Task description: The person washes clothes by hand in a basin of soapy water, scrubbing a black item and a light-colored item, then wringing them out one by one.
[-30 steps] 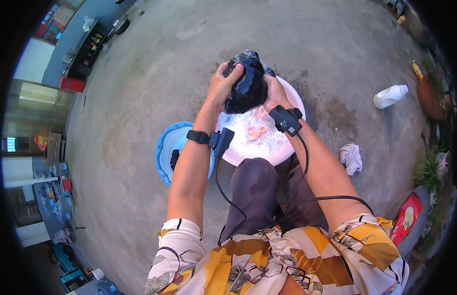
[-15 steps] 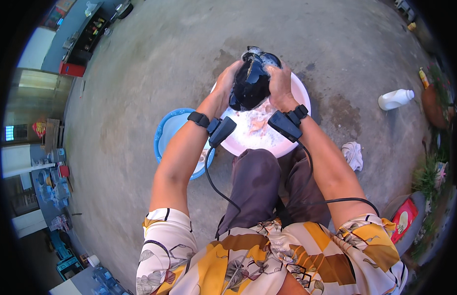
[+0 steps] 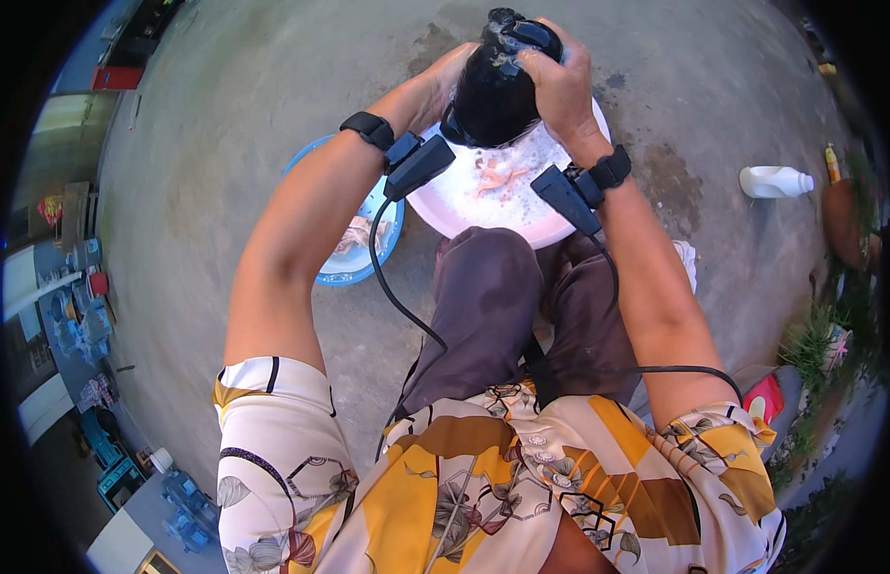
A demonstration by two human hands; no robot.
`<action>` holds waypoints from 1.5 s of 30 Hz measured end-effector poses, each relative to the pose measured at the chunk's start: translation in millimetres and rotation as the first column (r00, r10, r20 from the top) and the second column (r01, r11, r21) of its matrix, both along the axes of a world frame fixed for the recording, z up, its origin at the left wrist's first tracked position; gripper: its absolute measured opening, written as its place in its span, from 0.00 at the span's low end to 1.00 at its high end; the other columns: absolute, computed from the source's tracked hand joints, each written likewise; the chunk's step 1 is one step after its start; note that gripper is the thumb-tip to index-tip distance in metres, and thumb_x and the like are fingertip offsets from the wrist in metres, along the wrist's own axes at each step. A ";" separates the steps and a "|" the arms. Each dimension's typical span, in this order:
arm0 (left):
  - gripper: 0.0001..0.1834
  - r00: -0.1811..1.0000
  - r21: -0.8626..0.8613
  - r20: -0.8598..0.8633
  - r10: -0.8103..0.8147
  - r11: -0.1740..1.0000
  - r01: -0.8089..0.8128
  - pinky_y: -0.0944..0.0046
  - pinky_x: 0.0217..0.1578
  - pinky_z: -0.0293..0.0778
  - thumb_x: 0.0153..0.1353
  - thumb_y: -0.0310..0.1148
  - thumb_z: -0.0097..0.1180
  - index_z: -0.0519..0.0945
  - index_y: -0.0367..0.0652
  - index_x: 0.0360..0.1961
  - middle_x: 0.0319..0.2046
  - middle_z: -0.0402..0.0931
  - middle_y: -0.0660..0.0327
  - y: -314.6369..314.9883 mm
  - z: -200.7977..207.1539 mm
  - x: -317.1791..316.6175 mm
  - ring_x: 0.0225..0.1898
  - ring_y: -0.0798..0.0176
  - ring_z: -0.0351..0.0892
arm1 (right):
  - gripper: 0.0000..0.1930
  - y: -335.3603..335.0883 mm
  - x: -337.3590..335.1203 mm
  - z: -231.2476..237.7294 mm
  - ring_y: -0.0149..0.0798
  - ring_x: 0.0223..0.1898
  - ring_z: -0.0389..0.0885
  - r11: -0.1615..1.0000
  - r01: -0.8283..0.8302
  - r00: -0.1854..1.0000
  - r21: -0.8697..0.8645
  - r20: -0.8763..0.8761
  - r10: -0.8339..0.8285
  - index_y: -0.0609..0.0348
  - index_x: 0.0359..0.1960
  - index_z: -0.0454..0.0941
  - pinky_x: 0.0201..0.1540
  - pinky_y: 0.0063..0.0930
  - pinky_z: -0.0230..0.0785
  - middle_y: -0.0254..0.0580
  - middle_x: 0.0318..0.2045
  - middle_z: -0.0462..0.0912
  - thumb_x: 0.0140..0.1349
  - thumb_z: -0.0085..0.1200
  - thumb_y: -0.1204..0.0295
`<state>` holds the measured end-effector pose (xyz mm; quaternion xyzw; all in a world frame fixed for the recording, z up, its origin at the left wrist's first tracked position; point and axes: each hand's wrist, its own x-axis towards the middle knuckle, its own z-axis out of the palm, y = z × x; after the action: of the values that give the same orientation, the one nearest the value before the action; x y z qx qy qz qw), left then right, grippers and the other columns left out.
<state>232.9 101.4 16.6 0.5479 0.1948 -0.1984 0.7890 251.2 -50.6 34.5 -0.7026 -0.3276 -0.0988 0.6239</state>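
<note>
Above the far part of a pale pink basin (image 3: 538, 234), a wet, shiny black cloth (image 3: 495, 100) bulges out, with suds on its upper folds. My left hand (image 3: 443, 84) grips its left side, the fingertips hidden behind it. On the other side my right hand (image 3: 567, 91) is closed on the bunched upper right, the thumb pressed on the near face. Foamy water fills the basin, and a peach-coloured cloth (image 3: 497, 177) shows through the foam. Partly behind my left forearm stands a blue basin (image 3: 347, 280) holding water and a pale cloth (image 3: 359, 235).
A white bottle (image 3: 776, 182) lies on the concrete floor (image 3: 215, 182) at the right, near a yellow bottle (image 3: 833, 163). A white cloth (image 3: 690, 263) is partly hidden by my right arm. Plants (image 3: 813, 340) edge the right side. Black cables (image 3: 392, 292) run from my wrist devices.
Both hands have moved farther away and up in the view with the black cloth, which looks rounder. The view has shifted, so the basins appear higher.
</note>
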 end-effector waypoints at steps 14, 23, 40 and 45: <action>0.22 0.676 0.279 0.030 0.736 0.643 -0.713 0.58 0.41 0.75 0.61 0.45 0.48 0.76 0.34 0.42 0.37 0.78 0.53 144.0 -101.8 -106.3 0.36 0.58 0.79 | 0.23 -50.2 41.4 -34.9 0.39 0.50 0.75 0.994 -0.036 0.766 -0.099 -0.642 -0.036 0.57 0.57 0.67 0.52 0.35 0.69 0.47 0.49 0.76 0.65 0.45 0.57; 0.17 0.989 0.979 0.085 0.124 0.174 -0.106 0.65 0.34 0.75 0.51 0.37 0.62 0.81 0.41 0.40 0.31 0.82 0.54 132.1 -127.3 -149.6 0.31 0.63 0.80 | 0.18 -82.8 40.0 0.7 0.41 0.44 0.79 0.979 0.096 0.727 0.181 -0.684 0.055 0.67 0.53 0.68 0.49 0.32 0.73 0.53 0.42 0.79 0.65 0.45 0.70; 0.22 0.927 0.683 -0.078 -0.366 0.658 0.317 0.58 0.36 0.76 0.51 0.26 0.51 0.75 0.39 0.50 0.33 0.80 0.49 -50.2 -236.6 -41.8 0.32 0.52 0.80 | 0.14 -113.8 32.4 -21.3 0.38 0.39 0.77 0.861 0.257 0.433 0.439 -0.849 0.303 0.67 0.46 0.72 0.46 0.30 0.71 0.50 0.38 0.78 0.63 0.46 0.70; 0.22 0.965 0.295 0.244 -0.092 0.955 0.016 0.66 0.44 0.74 0.52 0.21 0.53 0.72 0.35 0.52 0.41 0.76 0.59 -20.9 -56.7 -34.5 0.43 0.65 0.77 | 0.13 -106.3 46.8 -16.6 0.37 0.39 0.76 0.796 0.312 0.418 0.518 -0.828 0.374 0.65 0.46 0.72 0.45 0.30 0.72 0.47 0.38 0.78 0.62 0.48 0.71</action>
<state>198.4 80.6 -40.1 0.6840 0.1034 -0.1171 0.7125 298.0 -156.9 17.9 -0.3957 0.0984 0.2097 0.8887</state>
